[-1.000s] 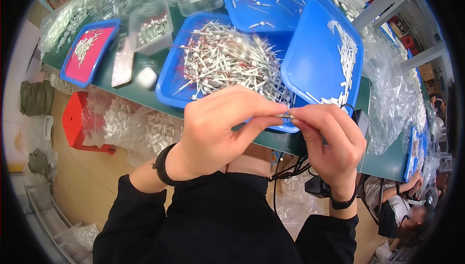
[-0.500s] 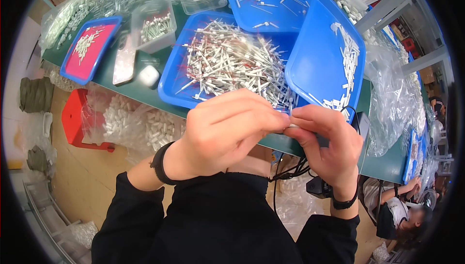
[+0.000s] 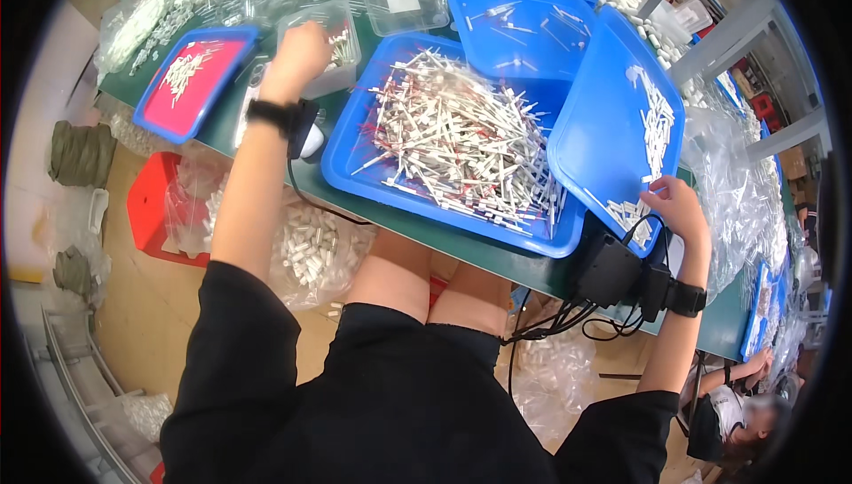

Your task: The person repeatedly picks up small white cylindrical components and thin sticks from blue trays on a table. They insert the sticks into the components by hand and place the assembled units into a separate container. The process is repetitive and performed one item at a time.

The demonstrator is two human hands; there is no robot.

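Note:
My left hand (image 3: 303, 51) reaches into a clear plastic box (image 3: 348, 78) of thin white-and-green sticks at the back left; its fingertips are hidden. At the right, my right hand (image 3: 679, 206) is over the near edge of a tilted blue tray (image 3: 593, 120). Its thumb and forefinger are pinched at a small white tube (image 3: 648, 180), beside several loose white tubes (image 3: 657, 125). Between my hands, a deep blue tray (image 3: 342, 160) holds a heap of thin white assembled sticks (image 3: 461, 129), some with red parts.
A pink-bottomed blue tray (image 3: 153, 111) with white pieces stands at the left. Another blue tray (image 3: 524, 27) overlaps the heap's far edge. A black box with cables (image 3: 608, 271) sits at the table's front edge. Bags of white tubes (image 3: 311, 249) lie below. A co-worker (image 3: 732, 404) sits at the right.
My hands were together over the front edge of the middle tray. They have parted: the left to the clear box, the right to the tilted tray. The view has shifted slightly.

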